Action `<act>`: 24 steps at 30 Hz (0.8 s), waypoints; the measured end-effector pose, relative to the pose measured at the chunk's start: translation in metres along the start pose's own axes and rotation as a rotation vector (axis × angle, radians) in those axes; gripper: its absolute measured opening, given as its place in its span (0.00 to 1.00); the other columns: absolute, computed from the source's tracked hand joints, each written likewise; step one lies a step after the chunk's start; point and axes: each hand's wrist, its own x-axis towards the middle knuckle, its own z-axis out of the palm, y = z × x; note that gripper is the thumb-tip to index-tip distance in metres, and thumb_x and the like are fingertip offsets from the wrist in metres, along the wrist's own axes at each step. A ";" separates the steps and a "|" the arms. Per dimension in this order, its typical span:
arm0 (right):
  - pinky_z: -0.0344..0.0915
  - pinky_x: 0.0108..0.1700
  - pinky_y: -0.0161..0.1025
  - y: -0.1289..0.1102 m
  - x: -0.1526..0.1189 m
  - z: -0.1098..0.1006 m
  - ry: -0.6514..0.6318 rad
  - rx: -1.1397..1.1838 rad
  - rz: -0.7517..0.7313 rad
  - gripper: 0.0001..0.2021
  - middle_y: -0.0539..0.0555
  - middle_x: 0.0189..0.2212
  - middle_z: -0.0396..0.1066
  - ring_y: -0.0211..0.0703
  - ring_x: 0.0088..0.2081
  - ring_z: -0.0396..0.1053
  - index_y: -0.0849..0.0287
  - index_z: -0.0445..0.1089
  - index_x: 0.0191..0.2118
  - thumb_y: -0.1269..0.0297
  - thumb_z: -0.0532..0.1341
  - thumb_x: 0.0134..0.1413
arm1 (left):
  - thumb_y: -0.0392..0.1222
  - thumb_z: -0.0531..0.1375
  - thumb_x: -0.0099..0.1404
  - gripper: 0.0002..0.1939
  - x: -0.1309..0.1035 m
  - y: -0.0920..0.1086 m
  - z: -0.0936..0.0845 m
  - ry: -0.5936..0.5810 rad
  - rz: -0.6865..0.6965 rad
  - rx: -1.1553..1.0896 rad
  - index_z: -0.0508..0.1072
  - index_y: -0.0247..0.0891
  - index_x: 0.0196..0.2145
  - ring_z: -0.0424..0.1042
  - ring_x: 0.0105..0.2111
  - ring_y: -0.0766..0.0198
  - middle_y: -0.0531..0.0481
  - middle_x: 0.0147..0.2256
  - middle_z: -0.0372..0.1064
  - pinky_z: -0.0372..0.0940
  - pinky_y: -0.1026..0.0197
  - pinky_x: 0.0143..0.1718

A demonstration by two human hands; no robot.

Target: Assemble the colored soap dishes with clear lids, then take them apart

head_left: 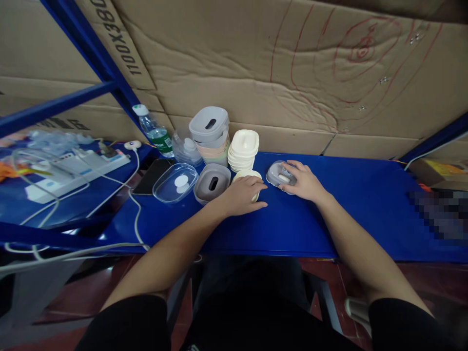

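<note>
My left hand [245, 196] lies with fingers spread over a cream lid [252, 174] on the blue table. Fingers apart, my right hand [302, 180] rests on a clear lid-like piece [277, 171] with a white part inside. Behind my left hand stands a stack of cream lids [244, 148]. A grey bin with a dark oval slot [211, 180] sits just left of that hand, in front of stacked containers topped by a light grey one [209, 123]. Farther left lies a clear oval lid [175, 183] with a white disc.
A water bottle [157, 134] and more clear lids [186, 147] stand behind. At left are a dark flat object [153, 175], a power strip [78, 175] and loose white cables. A cardboard wall [234, 73] rises behind the table [292, 234]; a blurred item lies far right.
</note>
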 end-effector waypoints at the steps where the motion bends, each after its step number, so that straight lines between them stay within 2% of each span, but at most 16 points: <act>1: 0.63 0.65 0.63 -0.001 0.000 -0.001 -0.008 -0.005 0.015 0.43 0.63 0.72 0.59 0.70 0.66 0.64 0.53 0.62 0.73 0.41 0.67 0.55 | 0.54 0.65 0.70 0.27 0.000 0.000 0.000 -0.001 0.000 0.000 0.74 0.36 0.60 0.69 0.63 0.45 0.36 0.61 0.71 0.61 0.42 0.65; 9: 0.72 0.54 0.65 -0.011 -0.002 -0.012 -0.080 -0.063 0.163 0.45 0.62 0.68 0.62 0.75 0.58 0.68 0.45 0.59 0.73 0.41 0.68 0.51 | 0.55 0.64 0.70 0.27 0.000 -0.001 -0.001 -0.001 -0.004 -0.004 0.74 0.37 0.60 0.69 0.62 0.45 0.37 0.61 0.71 0.62 0.42 0.64; 15: 0.73 0.52 0.66 -0.008 0.000 -0.011 -0.106 -0.083 0.190 0.46 0.63 0.66 0.65 0.75 0.57 0.70 0.43 0.56 0.74 0.39 0.66 0.52 | 0.56 0.64 0.70 0.26 0.001 -0.005 0.000 0.011 0.013 -0.004 0.74 0.38 0.59 0.70 0.61 0.46 0.38 0.60 0.72 0.63 0.43 0.63; 18: 0.73 0.53 0.66 -0.012 0.001 -0.009 -0.078 -0.110 0.210 0.45 0.63 0.67 0.65 0.75 0.59 0.70 0.46 0.56 0.74 0.45 0.66 0.52 | 0.56 0.64 0.70 0.26 0.001 -0.007 0.001 0.016 0.012 -0.001 0.74 0.38 0.59 0.70 0.61 0.46 0.38 0.59 0.72 0.62 0.43 0.63; 21: 0.68 0.60 0.69 -0.018 0.001 -0.006 -0.042 -0.137 0.208 0.44 0.66 0.71 0.59 0.77 0.65 0.64 0.54 0.57 0.73 0.50 0.66 0.51 | 0.56 0.64 0.70 0.27 0.002 -0.008 0.002 0.016 0.009 0.002 0.74 0.37 0.59 0.70 0.61 0.46 0.37 0.59 0.72 0.62 0.42 0.63; 24: 0.62 0.65 0.73 -0.023 0.001 -0.003 -0.006 -0.158 0.185 0.44 0.67 0.75 0.53 0.79 0.71 0.57 0.58 0.57 0.72 0.48 0.66 0.53 | 0.55 0.64 0.70 0.27 0.003 -0.008 0.001 0.023 0.014 0.003 0.74 0.36 0.59 0.71 0.60 0.45 0.37 0.59 0.72 0.62 0.42 0.63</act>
